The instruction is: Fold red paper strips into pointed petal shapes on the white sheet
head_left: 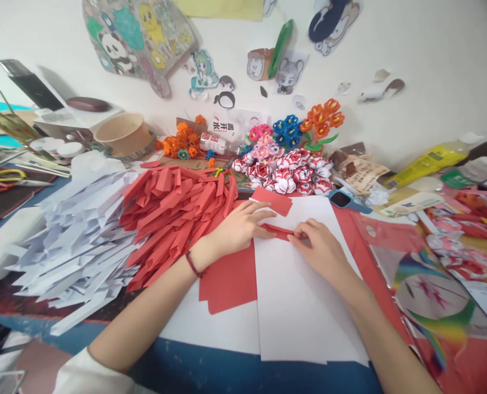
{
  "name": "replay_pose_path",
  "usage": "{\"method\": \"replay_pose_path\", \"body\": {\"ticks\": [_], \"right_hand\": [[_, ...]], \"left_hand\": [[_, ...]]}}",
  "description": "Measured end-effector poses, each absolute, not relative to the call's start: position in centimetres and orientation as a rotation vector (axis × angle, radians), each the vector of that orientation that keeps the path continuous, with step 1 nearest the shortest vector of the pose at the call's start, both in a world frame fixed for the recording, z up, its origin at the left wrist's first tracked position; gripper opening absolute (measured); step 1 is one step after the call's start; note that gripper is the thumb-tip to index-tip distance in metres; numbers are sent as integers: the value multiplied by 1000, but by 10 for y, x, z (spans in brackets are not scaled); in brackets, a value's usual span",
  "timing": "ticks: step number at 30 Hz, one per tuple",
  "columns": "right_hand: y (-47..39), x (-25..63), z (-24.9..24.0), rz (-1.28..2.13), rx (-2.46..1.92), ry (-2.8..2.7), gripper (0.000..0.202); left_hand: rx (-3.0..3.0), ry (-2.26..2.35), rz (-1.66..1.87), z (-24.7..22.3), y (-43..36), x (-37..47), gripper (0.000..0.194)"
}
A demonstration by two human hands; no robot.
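A narrow folded red paper strip (279,231) lies between my two hands over white paper sheets (305,306). My left hand (243,223), with a dark red cord on its wrist, has its fingers at the strip's left end. The fingers of my right hand (315,243) pinch the right end. A small red paper piece (273,201) lies just beyond the strip. Under my left wrist are larger red sheets (235,279). Left of them is a pile of folded red strips (173,202), beside a pile of folded white strips (79,235).
Red-and-white paper flowers (293,169) and colourful small flowers (288,131) stand along the wall. A blue smartwatch (346,201) lies behind my right hand. Scissors (9,180) are at the far left, a tan bowl (122,137) at the back, and a plastic-wrapped packet (432,295) at the right.
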State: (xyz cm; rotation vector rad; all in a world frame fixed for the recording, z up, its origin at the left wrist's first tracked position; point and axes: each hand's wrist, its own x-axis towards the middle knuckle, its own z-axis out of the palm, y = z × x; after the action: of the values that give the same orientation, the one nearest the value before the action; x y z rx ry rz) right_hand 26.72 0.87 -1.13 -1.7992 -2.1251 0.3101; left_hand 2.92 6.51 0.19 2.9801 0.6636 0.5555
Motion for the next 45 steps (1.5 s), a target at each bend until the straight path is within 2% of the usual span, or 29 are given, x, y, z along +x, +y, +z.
{"method": "replay_pose_path", "body": {"ticks": [3, 8, 14, 17, 21, 26, 30, 37, 45], "right_hand": [[9, 270, -8, 366, -1786, -2132, 17], [8, 270, -2, 438, -1800, -2099, 13], [8, 271, -4, 460, -1812, -2020, 12], [7, 272, -5, 459, -1805, -2004, 16], [6, 273, -3, 458, -1736, -2041, 31], [5, 267, 2, 436, -1626, -2112, 16], [7, 259, 0, 278, -1565, -2171, 4], [8, 249, -5, -62, -1496, -2303, 20], [5, 252, -1, -233, -1437, -2427, 23]], "left_hand": [[3002, 631, 538, 5, 71, 20, 46], [2974, 632, 579, 9, 69, 20, 34], [2675, 1104, 760, 11, 52, 51, 21], [2638, 1268, 656, 6, 47, 64, 24], [2659, 1263, 582, -2, 48, 68, 19], [2544, 1212, 630, -5, 49, 65, 10], [2604, 1154, 664, -6, 50, 65, 7], [3080, 1061, 638, -3, 52, 60, 21], [3394, 834, 296, 3, 46, 58, 19]]}}
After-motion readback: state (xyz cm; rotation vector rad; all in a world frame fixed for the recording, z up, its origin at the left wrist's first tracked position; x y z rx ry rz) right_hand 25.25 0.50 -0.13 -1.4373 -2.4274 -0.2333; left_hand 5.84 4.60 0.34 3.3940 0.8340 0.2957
